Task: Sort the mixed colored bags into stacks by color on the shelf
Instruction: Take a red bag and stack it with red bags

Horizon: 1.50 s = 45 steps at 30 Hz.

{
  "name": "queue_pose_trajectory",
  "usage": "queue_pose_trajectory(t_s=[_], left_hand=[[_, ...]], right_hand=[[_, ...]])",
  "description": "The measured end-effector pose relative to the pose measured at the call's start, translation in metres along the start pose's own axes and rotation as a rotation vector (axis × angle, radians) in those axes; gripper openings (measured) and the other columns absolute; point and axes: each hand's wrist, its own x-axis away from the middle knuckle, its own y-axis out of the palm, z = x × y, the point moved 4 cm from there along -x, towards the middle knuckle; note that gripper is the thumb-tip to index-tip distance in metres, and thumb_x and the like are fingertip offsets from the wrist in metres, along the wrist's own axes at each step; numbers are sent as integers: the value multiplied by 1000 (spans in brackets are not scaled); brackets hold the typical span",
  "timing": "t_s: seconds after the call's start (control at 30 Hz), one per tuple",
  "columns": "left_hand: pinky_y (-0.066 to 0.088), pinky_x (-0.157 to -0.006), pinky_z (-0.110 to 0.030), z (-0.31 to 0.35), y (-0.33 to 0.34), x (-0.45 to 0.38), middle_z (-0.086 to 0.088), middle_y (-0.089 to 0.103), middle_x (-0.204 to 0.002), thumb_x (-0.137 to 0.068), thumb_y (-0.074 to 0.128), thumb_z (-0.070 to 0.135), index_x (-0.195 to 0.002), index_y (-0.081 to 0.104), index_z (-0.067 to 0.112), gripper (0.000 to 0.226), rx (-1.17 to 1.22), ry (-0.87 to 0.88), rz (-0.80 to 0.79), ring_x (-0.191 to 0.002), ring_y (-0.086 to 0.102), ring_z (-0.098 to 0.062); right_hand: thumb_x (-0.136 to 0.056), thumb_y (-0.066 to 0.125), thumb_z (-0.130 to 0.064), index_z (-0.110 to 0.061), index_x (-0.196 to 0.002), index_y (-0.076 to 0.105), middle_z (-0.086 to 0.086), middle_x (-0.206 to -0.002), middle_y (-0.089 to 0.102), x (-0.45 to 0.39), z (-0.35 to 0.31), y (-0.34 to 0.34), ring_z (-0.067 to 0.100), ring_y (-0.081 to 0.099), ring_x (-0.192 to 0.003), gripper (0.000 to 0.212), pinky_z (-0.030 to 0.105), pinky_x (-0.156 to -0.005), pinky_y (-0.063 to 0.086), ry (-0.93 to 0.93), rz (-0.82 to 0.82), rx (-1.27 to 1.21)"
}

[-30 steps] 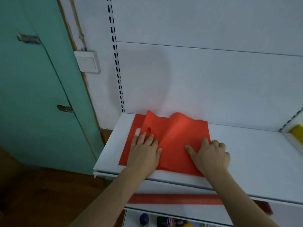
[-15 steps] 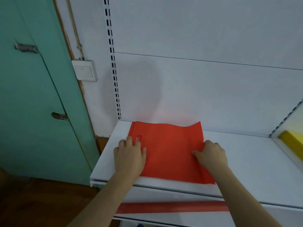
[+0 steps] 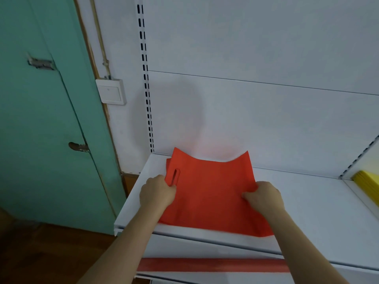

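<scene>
currently, a white shelf (image 3: 320, 203) is seen beneath both hands, with its back panel rising beyond them. a teal door (image 3: 41, 119) stands well off to the left of the left hand. a red bag (image 3: 209, 193) lies between the two hands on the shelf, its far corners lifted and curled upward against the back panel; at least one further red layer is visible under its left edge. a slot handle is cut near its left side, just beyond the left hand. the left hand (image 3: 156, 193) is curled on the bag's left edge, pinching it beside the slot. the right hand (image 3: 263, 196) is curled on the bag's right edge, with the fabric gripped between thumb and fingers. a yellow stack (image 3: 367, 184) is noted well to the right of the right hand. a light switch (image 3: 110, 91) is fixed on the wall, up and left of the left hand.
</scene>
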Motion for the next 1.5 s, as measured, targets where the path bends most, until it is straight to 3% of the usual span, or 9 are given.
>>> queue_pose_trajectory(t_s=[0.23,0.37,0.47,0.6,0.83,0.97,1.1,1.3,1.5], left_hand=[[50,-60,-34,9,-5,1,6,69,-88,-98,64,29,-97,55,31,9,465,47,32,-75,68,-16],[53,-75,-22,20,-27,1,19,71,-104,-95,74,21,-116,50,51,43,710,225,185,-92,70,0],[53,-86,-21,31,-36,3,22,71,-115,-97,73,23,-136,44,53,57,829,322,190,-105,69,2],[55,-91,-30,36,-26,8,22,72,-112,-99,68,43,-127,58,51,30,824,332,124,-105,69,-2],[54,-97,-35,34,-11,16,11,74,-122,-101,62,51,-129,69,40,31,1030,295,-74,-116,69,-10],[52,-93,-34,32,-15,23,12,74,-118,-97,59,58,-115,72,35,32,984,296,13,-112,68,-8],[51,-90,-32,32,-10,25,15,73,-105,-109,53,36,-104,67,32,16,906,279,95,-105,67,-6],[43,-90,-22,44,-26,29,19,72,-111,-112,44,33,-100,69,33,28,798,362,152,-110,63,4],[52,-81,-22,77,-39,35,20,74,-99,-107,55,36,-124,61,34,18,767,462,274,-95,69,0]], right_hand=[[-101,62,-31,-27,-80,54,-12,-69,61,24,6,-14,16,57,-67,23,36,-63,38,-276,353,-365],[-99,67,-43,-37,-87,54,-18,-77,65,34,14,-44,6,61,-69,18,31,-57,40,-308,512,-554],[-94,63,-59,-40,-101,59,-24,-90,69,35,24,-53,0,65,-76,21,33,-61,49,-250,527,-664],[-91,60,-64,-43,-106,56,-26,-96,68,38,35,-46,-2,65,-81,27,36,-66,51,-236,481,-716],[-86,46,-38,-35,-98,52,-18,-83,63,32,43,-39,18,60,-73,13,42,-62,49,-226,389,-724],[-99,62,-28,-43,-120,49,-35,-98,61,35,46,-41,-2,62,-84,28,35,-65,45,-220,457,-731],[-100,63,-23,-47,-136,41,-32,-104,68,46,48,-35,-2,67,-86,48,37,-70,49,-234,487,-781],[-102,62,-31,-53,-133,41,-26,-107,72,60,56,-54,5,71,-87,44,43,-78,55,-215,614,-801],[-103,57,-20,-37,-119,67,-23,-108,70,91,70,-75,2,67,-96,26,41,-85,57,-279,790,-588]])
